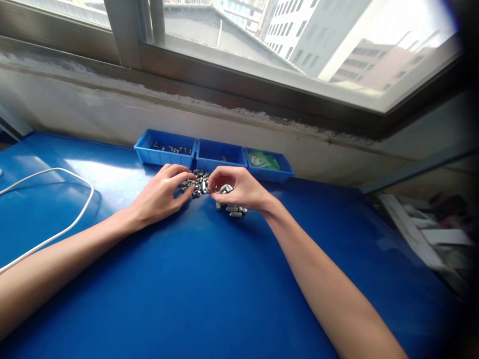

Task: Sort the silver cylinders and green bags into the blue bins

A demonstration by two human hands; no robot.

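Blue and glossy underneath: reaches with both bare arms over a broad, flat blue table top. Has, between the hands, a loose pile of small silver-grey metal pieces, lying directly on the blue surface; takes that pile as the clock's centre below.

Sets the left hand at nine o'clock, half open, with bent fingers and thumb parted at the pile's edge, touching or nearly touching the nearest pieces; cannot tell of any piece in its grip. Curls the right hand at three o'clock, nearly closed, thumb and forefinger pinched on a small grey metal piece. Shows more grey metal pieces through the ring of the curled fingers; cannot tell if gripped or merely behind.

Includes, at four o'clock, just below the right hand, a small cluster of short silver-grey metal bars, lying side by side and partly covered.

Shows a row of blue rectangular plastic bins by the wall: at eleven o'clock, one with scattered small metal parts; at one o'clock, one with a small item near its floor; toward two o'clock, one with green plastic wrapping. Trails a thin white cable toward nine o'clock, near the left forearm. Opens, toward twelve, on a metal-framed window.
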